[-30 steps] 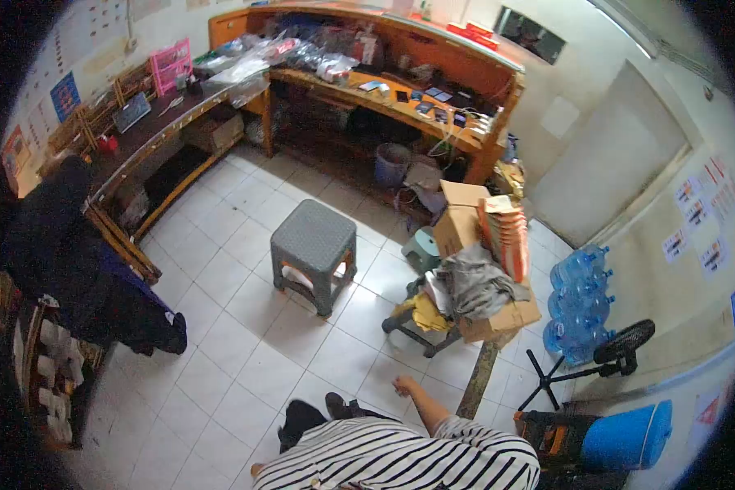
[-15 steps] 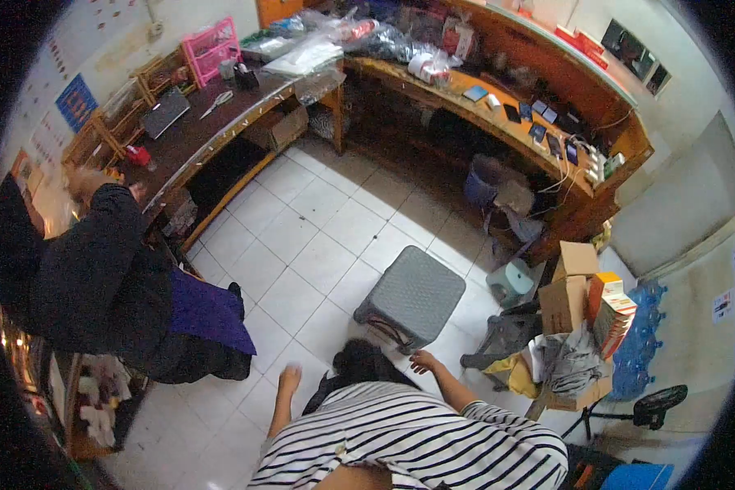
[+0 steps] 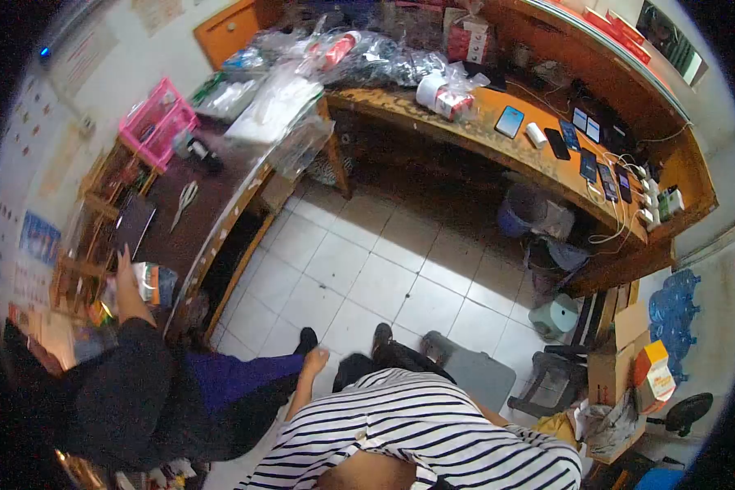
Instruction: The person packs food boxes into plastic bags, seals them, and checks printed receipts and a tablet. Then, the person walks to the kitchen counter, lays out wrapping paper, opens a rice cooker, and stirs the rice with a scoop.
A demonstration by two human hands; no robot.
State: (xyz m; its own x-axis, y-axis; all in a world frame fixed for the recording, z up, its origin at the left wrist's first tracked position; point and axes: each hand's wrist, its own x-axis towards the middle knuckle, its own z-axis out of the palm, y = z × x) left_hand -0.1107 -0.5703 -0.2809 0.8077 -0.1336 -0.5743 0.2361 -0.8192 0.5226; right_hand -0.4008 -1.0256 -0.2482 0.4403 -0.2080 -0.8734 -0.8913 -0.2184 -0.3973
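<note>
My left hand (image 3: 315, 360) hangs low in front of my striped shirt (image 3: 400, 416), its fingers curled loosely with nothing seen in them. It is near the dark shoe of another person. Only part of my right forearm (image 3: 492, 416) shows beside the shirt; the hand itself is hidden. A grey stool (image 3: 478, 371) stands close by on that side, partly covered by my body.
Another person in dark clothes (image 3: 122, 392) reaches over the dark counter (image 3: 196, 184) at left. Phones (image 3: 510, 122) and chargers lie on the wooden desk (image 3: 482, 155). A pale green stool (image 3: 554, 317), an open carton (image 3: 612, 367) and water bottles (image 3: 674, 314) are at right.
My view has moved forward and nearer the desk and counter. The grey stool now lies beside my body. The other person's arm has stretched out over the counter. My right hand has gone from sight.
</note>
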